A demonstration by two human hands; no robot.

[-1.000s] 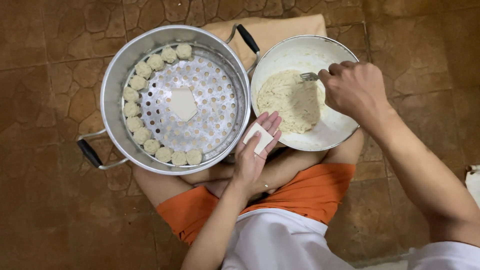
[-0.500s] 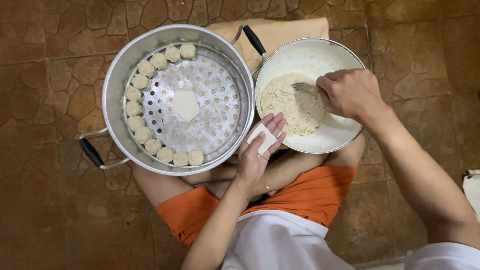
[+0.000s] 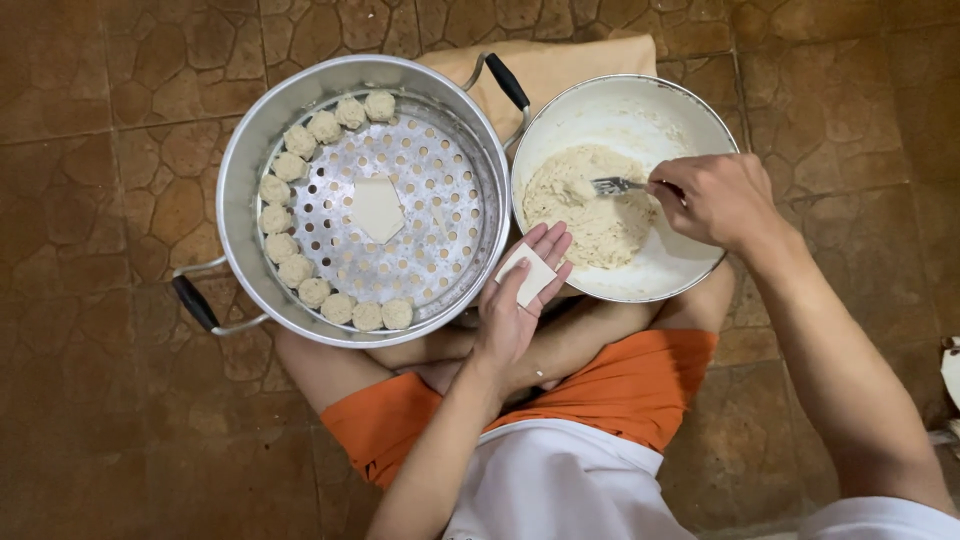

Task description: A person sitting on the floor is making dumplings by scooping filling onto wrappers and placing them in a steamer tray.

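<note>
My left hand lies palm up between the pot and the bowl, with a square white dumpling wrapper flat on its fingers. My right hand grips a metal fork whose tines sit in the pale filling inside a white bowl. To the left stands a metal steamer pot with black handles. Several finished dumplings line the left edge of its perforated tray, and one wrapper lies in the tray's middle.
I sit cross-legged on a brown stone-tile floor, in orange shorts and a white shirt. A tan cloth lies under the bowl and pot at the back. A white object shows at the right edge.
My right hand has shifted right and drawn the fork across the filling toward the bowl's middle. The left hand with the wrapper has stayed almost still.
</note>
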